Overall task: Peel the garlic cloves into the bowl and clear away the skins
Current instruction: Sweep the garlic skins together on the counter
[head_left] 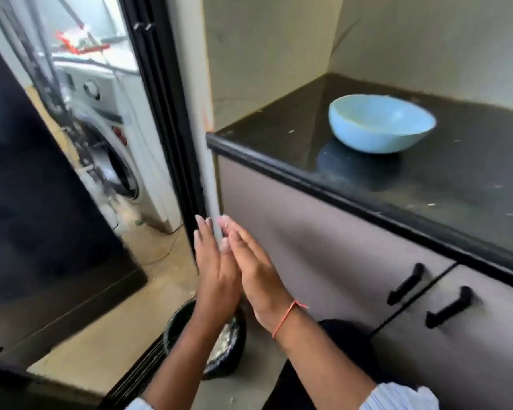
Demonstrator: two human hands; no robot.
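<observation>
The left hand [216, 270] and the right hand [253, 270] are held palm to palm in front of the cabinet, below the edge of the desk [471, 173]. The fingers [203, 232] of both hands are stretched out straight and pressed together; nothing is gripped in either. A small pale fleck is seen on a right fingertip, possibly a scrap of garlic skin, though the blur leaves this uncertain. An orange thread [286, 318] is tied round the right wrist, and striped sleeve cuffs are seen at the bottom edge.

Directly beneath the hands, on the floor, a bin lined with a black bag [231, 362] is placed, with pale material visible inside it, partly hidden by the left forearm.

A light blue bowl [381, 124] is set on the dark desk, well apart from the hands and above them, near the corner of the walls. Its contents cannot be made out from this angle. A few pale flecks [431, 204] are scattered over the desk surface near its front edge.

Two black handles [406, 284] are fixed on the grey cabinet doors under the desk. To the left, past a black door frame, a white washing machine [113, 137] is seen.
</observation>
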